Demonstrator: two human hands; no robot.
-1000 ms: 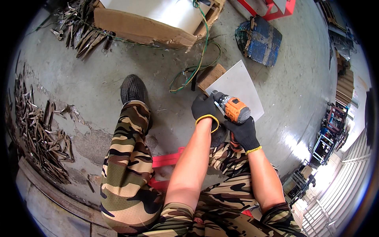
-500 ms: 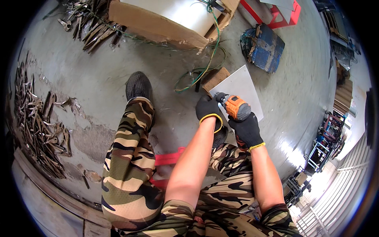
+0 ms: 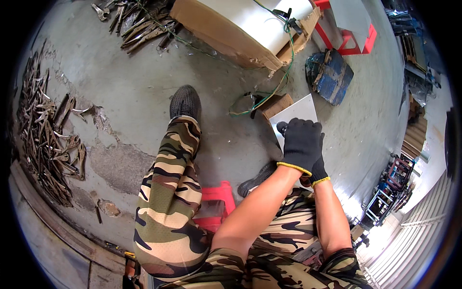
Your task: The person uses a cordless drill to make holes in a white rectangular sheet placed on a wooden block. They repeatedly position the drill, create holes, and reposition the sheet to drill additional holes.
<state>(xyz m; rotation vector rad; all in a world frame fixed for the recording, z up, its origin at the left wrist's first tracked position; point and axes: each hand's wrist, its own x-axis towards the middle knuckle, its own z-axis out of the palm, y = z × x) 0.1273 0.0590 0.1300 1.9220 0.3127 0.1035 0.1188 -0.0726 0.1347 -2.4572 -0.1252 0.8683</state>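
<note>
My left hand (image 3: 302, 144), in a black glove with a yellow cuff, lies over a power drill, fingers curled over its body. Only the drill's dark chuck (image 3: 282, 127) shows beside the thumb side; the orange body is hidden beneath the glove. My right hand (image 3: 319, 172), gloved alike, is mostly covered by the left and stays at the drill's handle; its fingers are hidden. Below the drill is a thin white sheet (image 3: 304, 109), tilted against a brown block (image 3: 277, 104) on the floor.
An open cardboard box (image 3: 226, 41) with a shiny roll stands ahead. Right of it are a blue taped bundle (image 3: 333, 79) and a red stool (image 3: 368, 42). Green cord (image 3: 267, 96) trails near the block. Rusty metal pieces (image 3: 45, 139) lie left. A red stool (image 3: 216, 197) is between my legs.
My left hand has moved from the sheet's edge rightward onto the drill, covering it. The right hand stays behind it. The whole view has shifted slightly.
</note>
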